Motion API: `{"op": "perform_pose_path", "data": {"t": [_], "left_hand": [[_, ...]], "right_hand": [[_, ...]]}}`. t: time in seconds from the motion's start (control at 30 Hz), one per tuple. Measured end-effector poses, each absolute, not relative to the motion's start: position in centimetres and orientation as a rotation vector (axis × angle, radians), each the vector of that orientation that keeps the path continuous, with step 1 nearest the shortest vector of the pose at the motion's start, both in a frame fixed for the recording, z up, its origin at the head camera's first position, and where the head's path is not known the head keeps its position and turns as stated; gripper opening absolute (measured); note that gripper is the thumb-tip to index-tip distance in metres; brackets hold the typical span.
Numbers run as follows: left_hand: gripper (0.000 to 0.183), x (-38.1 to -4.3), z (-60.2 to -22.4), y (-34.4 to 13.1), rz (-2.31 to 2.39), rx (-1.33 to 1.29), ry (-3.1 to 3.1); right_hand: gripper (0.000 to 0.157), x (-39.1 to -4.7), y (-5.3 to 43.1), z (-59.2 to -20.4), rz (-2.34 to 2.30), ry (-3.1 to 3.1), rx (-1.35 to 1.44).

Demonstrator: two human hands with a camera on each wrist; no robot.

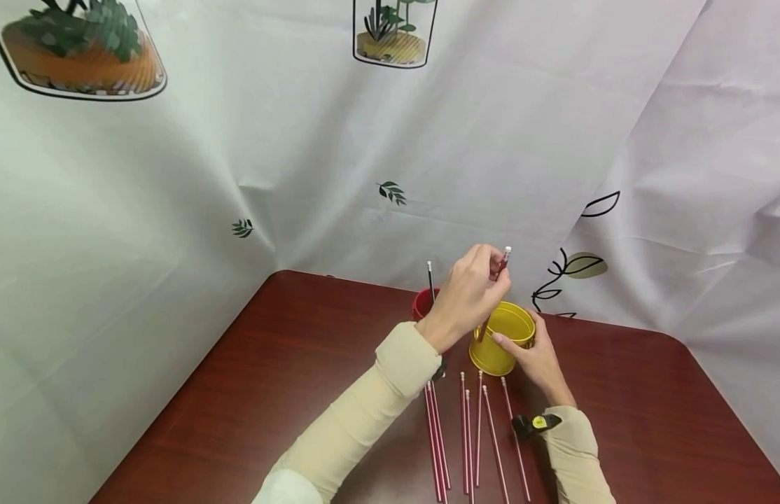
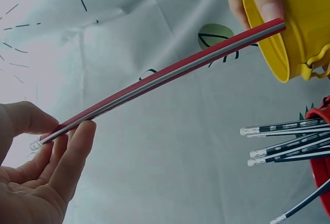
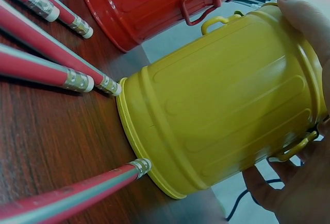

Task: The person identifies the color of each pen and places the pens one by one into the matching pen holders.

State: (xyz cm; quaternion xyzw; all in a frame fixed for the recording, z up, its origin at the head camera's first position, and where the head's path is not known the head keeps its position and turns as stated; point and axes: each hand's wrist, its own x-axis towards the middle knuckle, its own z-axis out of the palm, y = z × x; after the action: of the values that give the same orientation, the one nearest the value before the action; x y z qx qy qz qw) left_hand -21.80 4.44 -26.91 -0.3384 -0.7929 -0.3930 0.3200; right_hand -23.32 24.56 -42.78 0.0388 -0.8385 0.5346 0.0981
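Note:
My left hand (image 1: pixel 468 294) pinches a red pencil (image 2: pixel 160 82) with a silvery stripe, close to its white eraser end. The pencil slants down, and its lower end overlaps the rim of a yellow bucket (image 3: pixel 221 100); whether that end is inside I cannot tell. With thumb and fingers curled about the upper part of the bucket, my right hand (image 1: pixel 540 357) holds it on the table. Several more red pencils (image 3: pixel 46 44) lie on the table before the bucket, eraser ends toward it.
Left of the yellow bucket stands a red bucket (image 3: pixel 154 5), partly behind my left hand in the head view. Several dark pencils (image 2: pixel 294 144) with white erasers stick out of it. The brown table (image 1: pixel 327 350) meets a white printed cloth (image 1: pixel 491 140) at the back.

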Motion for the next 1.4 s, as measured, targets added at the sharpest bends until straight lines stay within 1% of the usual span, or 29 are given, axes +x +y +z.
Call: {"op": "perform_pose_path", "data": {"t": [0.27,0.47,0.7,0.87,1.0,1.17,1.4], "left_hand": [[0.011,-23.6,-25.9,5.8,-0.977,-0.894,-2.115],[0.012,-24.8,-26.2,6.9,-0.957,-0.901,-2.130],[0.009,-25.6,-27.3,7.5,-0.982,-0.965,-2.125],[0.011,-25.7,-28.2,7.6,-0.946,-0.964,-2.170],[0.012,-25.7,-28.9,7.6,-0.912,-0.970,-2.188],[0.010,-25.7,-30.1,7.4,-0.891,-0.974,-2.223],[0.008,-25.8,-32.8,7.0,-0.878,-0.968,-2.260]], "right_hand": [[0.082,-22.2,23.7,-41.1,1.611,-2.472,0.143],[0.083,-23.2,24.5,-42.5,1.585,-2.480,0.142],[0.081,-21.8,23.5,-40.5,1.615,-2.473,0.151],[0.080,-21.7,23.4,-40.3,1.614,-2.466,0.155],[0.080,-22.0,23.5,-40.7,1.625,-2.457,0.164],[0.082,-23.0,24.3,-42.1,1.616,-2.465,0.155],[0.083,-23.6,24.7,-43.1,1.563,-2.469,0.145]]}}
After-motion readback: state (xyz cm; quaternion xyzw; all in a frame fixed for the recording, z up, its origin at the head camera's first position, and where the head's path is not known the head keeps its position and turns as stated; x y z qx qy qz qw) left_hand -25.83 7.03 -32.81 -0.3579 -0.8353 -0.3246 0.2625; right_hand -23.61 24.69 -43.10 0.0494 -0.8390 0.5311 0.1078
